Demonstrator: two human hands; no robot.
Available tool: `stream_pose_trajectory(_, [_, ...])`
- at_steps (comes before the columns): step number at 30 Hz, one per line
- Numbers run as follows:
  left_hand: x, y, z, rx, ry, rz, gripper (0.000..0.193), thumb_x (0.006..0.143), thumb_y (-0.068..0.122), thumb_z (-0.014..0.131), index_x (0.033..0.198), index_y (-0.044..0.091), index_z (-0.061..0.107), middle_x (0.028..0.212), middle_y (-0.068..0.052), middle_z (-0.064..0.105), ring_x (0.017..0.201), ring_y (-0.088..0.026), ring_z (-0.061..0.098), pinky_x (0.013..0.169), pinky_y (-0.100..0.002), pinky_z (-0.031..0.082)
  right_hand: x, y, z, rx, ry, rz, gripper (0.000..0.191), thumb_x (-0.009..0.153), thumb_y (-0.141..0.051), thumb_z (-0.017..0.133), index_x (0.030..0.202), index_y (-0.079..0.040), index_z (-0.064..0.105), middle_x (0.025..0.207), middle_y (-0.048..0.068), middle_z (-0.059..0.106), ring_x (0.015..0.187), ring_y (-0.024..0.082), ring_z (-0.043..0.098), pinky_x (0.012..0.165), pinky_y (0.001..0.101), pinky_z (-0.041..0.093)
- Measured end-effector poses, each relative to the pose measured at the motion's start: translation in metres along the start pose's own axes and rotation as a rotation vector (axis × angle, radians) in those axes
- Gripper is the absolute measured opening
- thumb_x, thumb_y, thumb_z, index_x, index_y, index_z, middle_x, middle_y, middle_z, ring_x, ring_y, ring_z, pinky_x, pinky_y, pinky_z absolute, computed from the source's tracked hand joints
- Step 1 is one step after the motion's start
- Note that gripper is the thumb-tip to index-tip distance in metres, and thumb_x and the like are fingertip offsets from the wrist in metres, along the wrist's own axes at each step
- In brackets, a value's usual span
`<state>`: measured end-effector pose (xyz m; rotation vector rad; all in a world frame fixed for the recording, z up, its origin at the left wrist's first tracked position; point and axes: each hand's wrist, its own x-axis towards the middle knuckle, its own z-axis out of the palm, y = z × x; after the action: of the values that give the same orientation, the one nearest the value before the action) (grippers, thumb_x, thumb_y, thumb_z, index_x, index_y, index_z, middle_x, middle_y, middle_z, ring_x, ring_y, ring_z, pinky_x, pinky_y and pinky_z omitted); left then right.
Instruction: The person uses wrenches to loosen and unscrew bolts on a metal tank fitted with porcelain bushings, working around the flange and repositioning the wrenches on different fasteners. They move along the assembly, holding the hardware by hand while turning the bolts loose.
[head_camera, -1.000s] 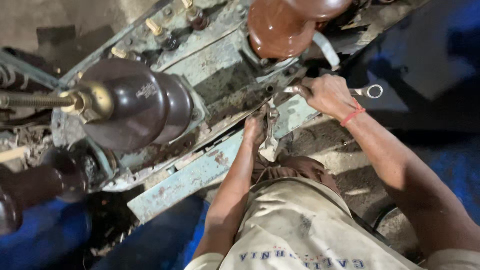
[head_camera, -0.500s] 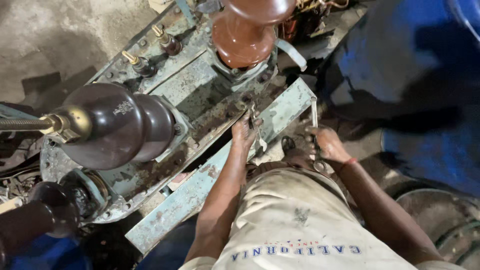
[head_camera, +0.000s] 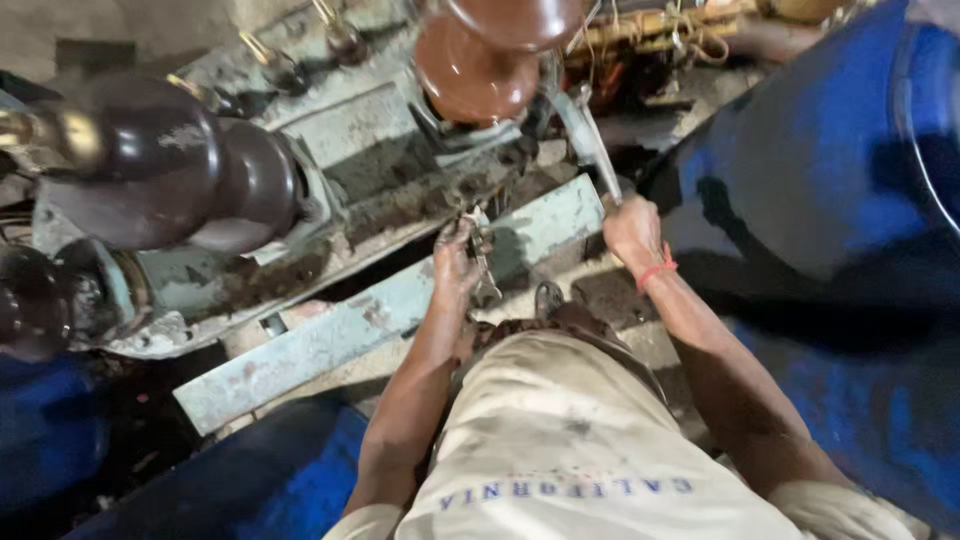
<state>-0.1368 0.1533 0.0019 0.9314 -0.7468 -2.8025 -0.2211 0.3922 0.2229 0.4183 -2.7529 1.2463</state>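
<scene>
Wrench (head_camera: 598, 165) now raised toward flange in right hand (head_camera: 632, 232) grip; left hand (head_camera: 456, 262) grip still clasps spanner (head_camera: 483, 262).

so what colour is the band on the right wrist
Red, a thin band just below the right hand, clearest in the head view.

A grimy metal spanner (head_camera: 481, 258) stands nearly upright at the pale green flange; a second spanner (head_camera: 597, 160) slants above it.

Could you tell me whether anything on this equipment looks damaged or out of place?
The pale green housing looks worn: chipped paint and dark grime along the flange by the left hand. The angle bar shows rust patches. Nothing looks spilled.
</scene>
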Motion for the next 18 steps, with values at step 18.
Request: stream_pose_trajectory(18, [-0.064,-0.003,0.033,0.509,0.012,-0.099,0.039,0.096,0.034,0.067,0.129,0.012,0.071,0.102,-0.003,0.071,0.069,-0.009,0.054,0.058,-0.026,0.048,-0.075,0.057,0.029,0.768,-0.173,0.513,0.032,0.107,-0.03,0.058,0.092,-0.003,0.063,0.055,0.002,0.047,0.037,0.011,0.047,0.033,0.029,0.035])
